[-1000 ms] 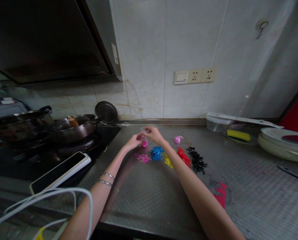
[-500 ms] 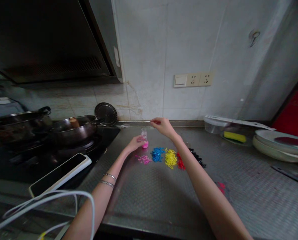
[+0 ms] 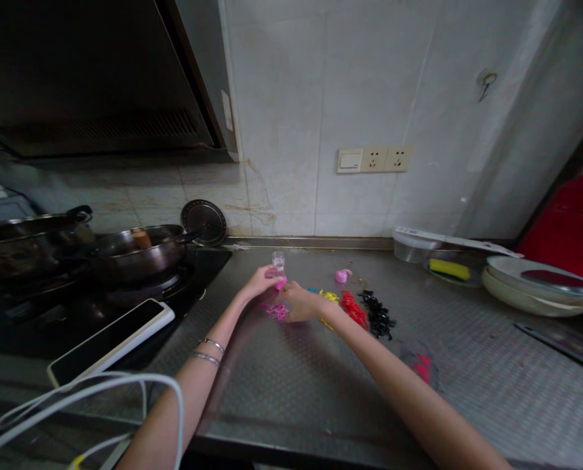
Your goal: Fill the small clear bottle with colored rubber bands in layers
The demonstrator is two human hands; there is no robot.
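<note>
Looping in front of our left forearm (image 3: 173, 398), a smooth white cable (image 3: 125, 378) runs near a flat white slab with a glossy black face (image 3: 108, 341). Two silvery bands (image 3: 207, 357) circle that arm. Below spreads a grey metal table (image 3: 291, 391) with a fine embossed pattern, and beside our right forearm (image 3: 393, 378) lies a see-through sheet or bag with a red patch (image 3: 422, 367). Farther on are little heaps of thin, tangled strands: pink (image 3: 274, 312), red (image 3: 354, 309), black (image 3: 378, 314) and yellow (image 3: 328, 297), with a sliver of blue (image 3: 312, 290) showing past our right hand (image 3: 287, 301). Behind the red heap sits a small rounded pink cap (image 3: 341, 276).

The table's front edge crosses beneath our forearms; the patterned metal between them gives us room up to the heaps. A black glass cooktop (image 3: 193, 281) bounds the left, pale round dishes (image 3: 509, 294) the right, a tiled wall (image 3: 281, 98) the back.

Our right hand is at the pink heap, fingers narrow and bent down; we cannot tell whether they pinch a strand. Just beyond, our left hand (image 3: 262, 281) holds a clear, pink-bottomed bottle (image 3: 278, 261) roughly upright, its top above our fingers.
</note>
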